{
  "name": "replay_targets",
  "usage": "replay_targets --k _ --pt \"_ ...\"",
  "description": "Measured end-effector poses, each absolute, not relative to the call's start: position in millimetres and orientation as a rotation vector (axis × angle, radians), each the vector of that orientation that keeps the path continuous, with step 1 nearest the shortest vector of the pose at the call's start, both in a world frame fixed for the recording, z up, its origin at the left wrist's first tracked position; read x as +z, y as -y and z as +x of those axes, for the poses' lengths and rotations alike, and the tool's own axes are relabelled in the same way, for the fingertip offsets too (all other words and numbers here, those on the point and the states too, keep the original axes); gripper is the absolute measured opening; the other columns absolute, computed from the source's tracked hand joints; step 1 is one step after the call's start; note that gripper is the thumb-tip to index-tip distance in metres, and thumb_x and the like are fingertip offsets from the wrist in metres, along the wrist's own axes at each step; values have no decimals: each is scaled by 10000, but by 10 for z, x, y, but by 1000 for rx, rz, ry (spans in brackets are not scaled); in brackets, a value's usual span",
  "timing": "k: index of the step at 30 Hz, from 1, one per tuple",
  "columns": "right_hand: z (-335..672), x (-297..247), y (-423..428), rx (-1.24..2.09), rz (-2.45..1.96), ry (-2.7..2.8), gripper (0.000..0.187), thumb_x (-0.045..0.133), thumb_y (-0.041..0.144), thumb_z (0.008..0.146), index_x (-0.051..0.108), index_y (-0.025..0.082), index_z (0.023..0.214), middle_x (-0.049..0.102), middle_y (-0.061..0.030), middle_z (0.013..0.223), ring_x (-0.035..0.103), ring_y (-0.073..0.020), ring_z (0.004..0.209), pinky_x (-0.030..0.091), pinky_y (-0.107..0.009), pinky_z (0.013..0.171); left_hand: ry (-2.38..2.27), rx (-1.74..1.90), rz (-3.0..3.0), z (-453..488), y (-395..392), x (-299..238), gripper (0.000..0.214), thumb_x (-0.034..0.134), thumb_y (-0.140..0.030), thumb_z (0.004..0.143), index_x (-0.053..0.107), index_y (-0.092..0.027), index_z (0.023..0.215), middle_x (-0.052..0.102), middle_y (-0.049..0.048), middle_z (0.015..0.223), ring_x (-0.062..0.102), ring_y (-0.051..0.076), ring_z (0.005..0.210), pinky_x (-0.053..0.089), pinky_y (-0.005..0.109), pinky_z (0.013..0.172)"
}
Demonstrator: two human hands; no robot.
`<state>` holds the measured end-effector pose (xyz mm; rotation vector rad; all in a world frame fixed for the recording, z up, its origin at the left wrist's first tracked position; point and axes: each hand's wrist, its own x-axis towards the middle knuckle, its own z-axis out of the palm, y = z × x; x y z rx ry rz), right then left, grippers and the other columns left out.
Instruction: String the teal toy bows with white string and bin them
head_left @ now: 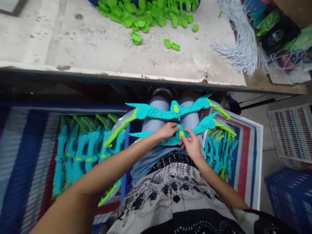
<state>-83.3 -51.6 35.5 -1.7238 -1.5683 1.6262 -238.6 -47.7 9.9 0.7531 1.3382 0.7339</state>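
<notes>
Across my lap lie two turquoise toy bows with lime-green limb parts. The farther toy bow rests over my knees, a green piece set in its middle. The nearer toy bow is between my hands, close to my waist. My left hand grips its middle section from the left, fingers closed. On the right, my right hand has its thumb and fingers pressed at a small green piece on the bow's centre. My left forearm hides part of the nearer bow's left limb.
Loose green plastic pieces are heaped on the worktable ahead. A bundle of white cords hangs over its right part. Striped-lined containers hold more bows at left and bows at right. Blue crates stand lower right.
</notes>
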Motion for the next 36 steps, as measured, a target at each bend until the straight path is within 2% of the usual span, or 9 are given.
replay_targets --k 4,10,16,19,22,24,27,33,36 --pt "-846 381 413 1690 -1758 1669 547 561 338 805 481 186 1324 643 32 559 538 -138 403 450 -255 440 -1314 739 765 -2409 496 120 304 514 -431 811 596 -139 795 482 -22 638 391 104 569 327 225 524" --pt "-818 364 212 1832 -1810 1814 739 645 372 781 394 119 1428 556 88 417 483 -103 313 374 -179 360 -1322 782 875 -2365 568 28 356 648 -467 674 587 -149 822 595 13 723 526 159 689 402 246 603" --pt "-779 321 137 1854 -1802 2011 496 593 366 835 552 139 1274 541 81 385 493 -111 307 367 -172 339 -1486 731 992 -2375 536 -65 296 617 -423 729 614 -136 800 618 22 718 565 183 712 428 255 607" --pt "-823 526 -108 1859 -1621 2435 293 607 358 822 683 163 1028 571 52 409 532 -129 335 386 -197 366 -1572 627 1117 -2380 552 33 332 604 -398 792 635 -120 971 670 62 816 625 222 773 476 300 678" --pt "-1079 850 -634 1359 -1339 2747 208 571 310 847 723 183 912 640 14 514 617 -156 465 474 -242 517 -1778 614 1359 -2284 698 170 426 569 -334 861 544 -131 1234 668 150 1101 637 279 1005 498 377 837" --pt "-1408 1009 -1103 747 -1229 2661 267 504 283 892 709 191 1036 715 -36 726 681 -193 702 514 -301 717 -1853 588 1611 -2167 833 226 438 573 -317 873 524 -152 1276 566 199 1318 544 317 1211 463 436 957" --pt "-2036 1047 -1811 218 -1050 2588 329 458 274 921 661 153 1151 673 -126 1116 599 -263 1050 466 -391 917 -1859 366 1884 -1998 959 226 630 668 -324 806 453 -162 1376 351 233 1516 367 370 1381 415 505 1030" --pt "-2860 887 -2488 9 -1029 2707 297 421 174 918 650 83 1085 616 -193 1156 492 -311 1123 426 -455 931 -1891 5 1853 -1995 830 259 592 451 -113 871 367 -150 1455 276 231 1552 605 308 1131 531 428 858" --pt "-2752 912 -2453 18 -1083 2712 299 366 105 911 638 55 1023 642 -203 1064 531 -308 1090 407 -476 943 -1777 21 1817 -2123 784 413 657 594 -142 793 404 -120 1421 329 232 1526 586 320 1137 525 416 885"
